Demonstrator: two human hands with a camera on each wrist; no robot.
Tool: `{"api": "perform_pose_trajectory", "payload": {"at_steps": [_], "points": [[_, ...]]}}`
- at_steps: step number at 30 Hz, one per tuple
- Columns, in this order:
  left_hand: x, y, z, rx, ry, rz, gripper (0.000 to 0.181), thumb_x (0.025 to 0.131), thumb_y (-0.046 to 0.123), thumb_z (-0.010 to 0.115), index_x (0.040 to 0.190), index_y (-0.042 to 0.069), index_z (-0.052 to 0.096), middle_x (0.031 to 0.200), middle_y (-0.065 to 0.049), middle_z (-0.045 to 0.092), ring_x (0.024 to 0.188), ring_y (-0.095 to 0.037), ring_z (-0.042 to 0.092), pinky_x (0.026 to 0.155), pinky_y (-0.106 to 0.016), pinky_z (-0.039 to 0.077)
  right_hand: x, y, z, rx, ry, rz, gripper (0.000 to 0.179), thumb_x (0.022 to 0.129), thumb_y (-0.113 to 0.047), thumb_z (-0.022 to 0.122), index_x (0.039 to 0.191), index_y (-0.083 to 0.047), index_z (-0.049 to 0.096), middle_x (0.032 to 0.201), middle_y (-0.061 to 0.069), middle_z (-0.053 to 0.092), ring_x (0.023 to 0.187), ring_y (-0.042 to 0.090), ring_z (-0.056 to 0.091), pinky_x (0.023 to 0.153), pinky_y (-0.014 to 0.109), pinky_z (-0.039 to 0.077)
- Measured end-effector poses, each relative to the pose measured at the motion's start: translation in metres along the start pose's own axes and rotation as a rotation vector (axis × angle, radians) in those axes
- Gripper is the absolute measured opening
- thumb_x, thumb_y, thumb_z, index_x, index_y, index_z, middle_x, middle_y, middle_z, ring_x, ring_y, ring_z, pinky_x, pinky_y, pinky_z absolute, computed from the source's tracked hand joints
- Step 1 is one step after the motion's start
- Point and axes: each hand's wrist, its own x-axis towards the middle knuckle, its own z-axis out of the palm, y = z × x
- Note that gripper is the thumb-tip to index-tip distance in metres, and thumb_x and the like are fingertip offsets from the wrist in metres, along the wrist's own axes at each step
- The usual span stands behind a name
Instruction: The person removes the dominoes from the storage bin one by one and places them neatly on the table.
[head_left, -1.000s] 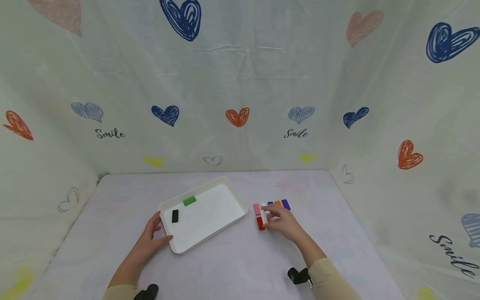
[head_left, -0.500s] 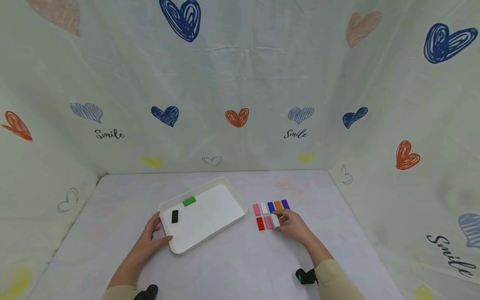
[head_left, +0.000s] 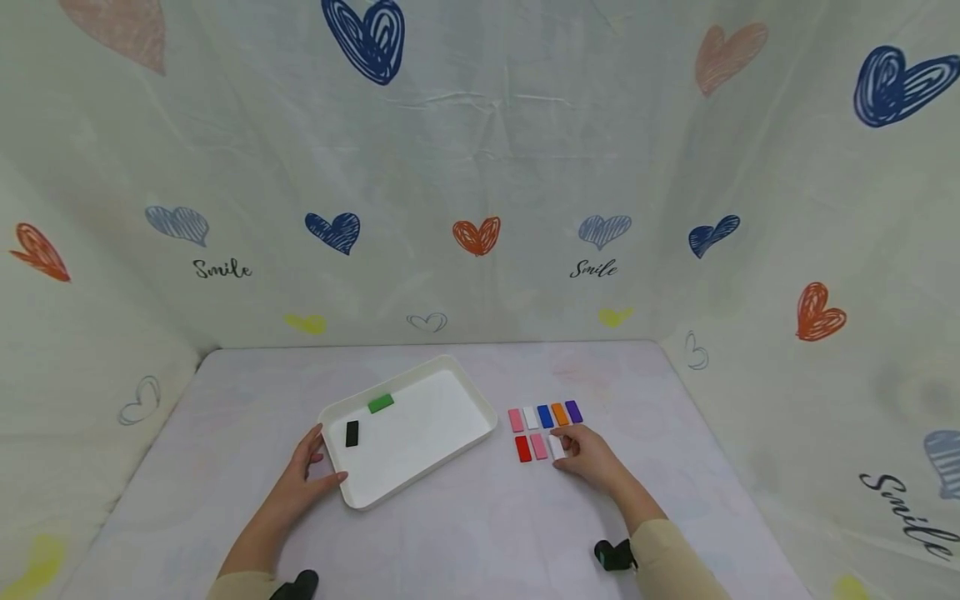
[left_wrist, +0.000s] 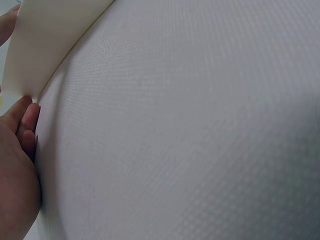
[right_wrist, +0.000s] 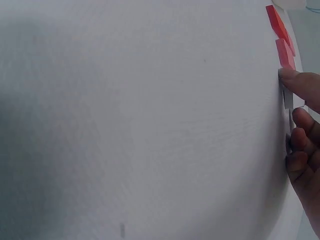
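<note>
My left hand holds the left end of a shallow white tray, thumb on the near part of its rim and fingertips against the outer wall. A black block and a green block lie inside. To the right, my right hand pinches a small white block between thumb and fingers at the end of the near row. Left of it in that row are a pink block and a red block. The right wrist view shows the thumb on the white block.
Behind the near row runs a far row with a pink block, a white block, a blue block, an orange block and a purple block. A heart-printed cloth encloses the white table.
My right hand has moved right with the white block, bringing it from above the near row to beside the pink block. My left hand and the tray have stayed in place.
</note>
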Motion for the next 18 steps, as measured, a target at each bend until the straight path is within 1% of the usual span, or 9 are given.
{"api": "perform_pose_trajectory", "payload": {"at_steps": [6,9,18], "points": [[-0.0004,0.0006,0.0001,0.001,0.000,-0.016,0.110,0.081,0.028,0.079,0.157,0.012,0.001,0.158,-0.023,0.018,0.135,-0.038,0.025,0.107,-0.066,0.020,0.0008,0.0010,0.0011,-0.003,-0.008,0.016,0.048,0.078,-0.011,0.082,0.123,-0.009,0.065,0.090,0.001,0.052,0.082,0.019,0.047,0.064,0.026,0.044],[-0.0007,0.0008,-0.0003,0.004,-0.002,-0.013,0.109,0.081,0.028,0.079,0.157,0.012,0.001,0.158,-0.023,0.018,0.134,-0.039,0.025,0.107,-0.065,0.020,-0.0010,0.0025,0.0012,0.011,0.004,0.013,0.049,0.078,-0.010,0.082,0.123,-0.009,0.064,0.090,0.000,0.052,0.082,0.019,0.047,0.064,0.026,0.044],[-0.0005,0.0016,-0.0004,-0.004,-0.005,-0.010,0.109,0.082,0.027,0.079,0.157,0.013,0.002,0.158,-0.023,0.018,0.134,-0.038,0.026,0.107,-0.066,0.020,-0.0021,0.0062,0.0020,0.070,0.042,0.046,0.044,0.080,-0.012,0.081,0.121,-0.011,0.065,0.090,0.000,0.053,0.084,0.019,0.047,0.066,0.027,0.044]]}}
